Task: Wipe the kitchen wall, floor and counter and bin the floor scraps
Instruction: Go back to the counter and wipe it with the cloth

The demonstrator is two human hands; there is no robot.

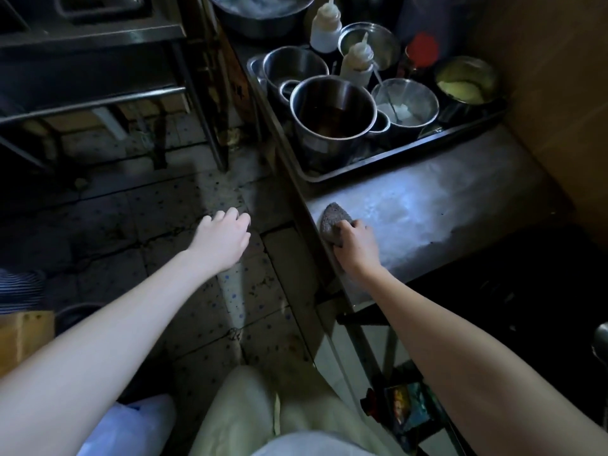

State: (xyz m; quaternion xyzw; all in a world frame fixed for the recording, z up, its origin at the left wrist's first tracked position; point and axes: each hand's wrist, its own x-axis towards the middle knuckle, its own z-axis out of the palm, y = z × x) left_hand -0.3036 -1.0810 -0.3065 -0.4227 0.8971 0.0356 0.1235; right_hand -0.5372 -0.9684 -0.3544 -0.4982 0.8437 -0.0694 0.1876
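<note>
- The right hand (pixel 357 246) reaches forward with the forearm stretched out and the palm down on the steel counter (pixel 444 218), close to its left edge.
- Its fingers are curled together round a grey scouring pad (pixel 333 220), which pokes out at 11 o'clock from the knuckles and lies flat on the counter.
- The left hand (pixel 225 236), at 9 o'clock from the right, hangs over the speckled tile floor (pixel 148 225) with the arm extended. Its fingers are loosely bent, slightly apart, and hold nothing.
- At 12 o'clock from the pad, a dark tray (pixel 394 166) holds steel pots (pixel 332 110) and squeeze bottles (pixel 357 62).
</note>
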